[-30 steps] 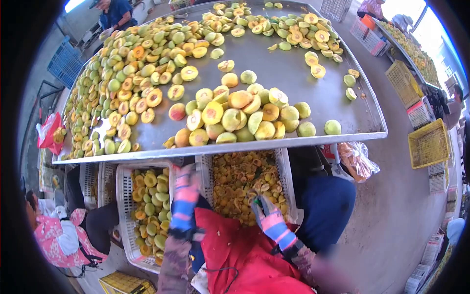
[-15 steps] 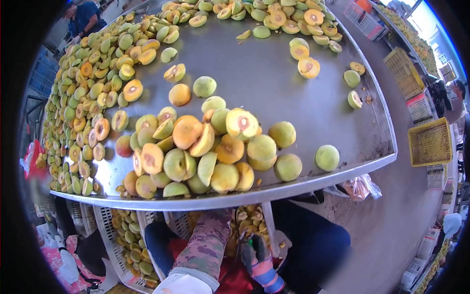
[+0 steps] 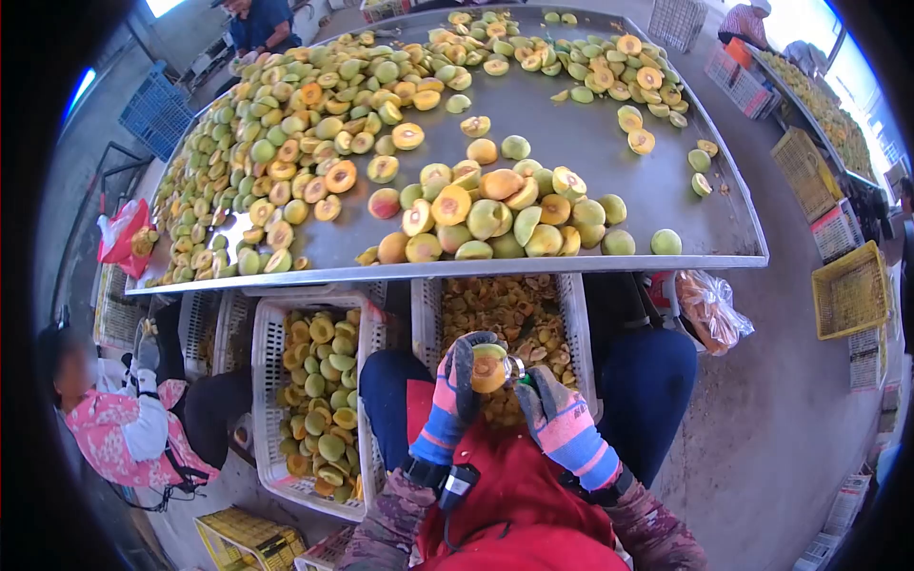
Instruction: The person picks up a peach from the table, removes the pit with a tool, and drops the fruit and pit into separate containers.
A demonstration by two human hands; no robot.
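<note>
Hands: left (image 3: pixel 457 381) w/ knit glove cups round halved fruit (image 3: pixel 489 368); right (image 3: pixel 550 404) grips small metal tool (image 3: pixel 514 367).

Knitted cloth gloves cover both hands, striped pink and blue at the cuffs with a darker rubbery coat on the left hand (image 3: pixel 459 381) and right hand (image 3: pixel 552 404). The halved fruit (image 3: pixel 488 367) shows moist, glossy flesh. Metal table (image 3: pixel 571 133) looks smooth, dull-shiny steel. White crate (image 3: pixel 574 324) is moulded plastic lattice. Red apron (image 3: pixel 505 495) is matt cloth.
</note>
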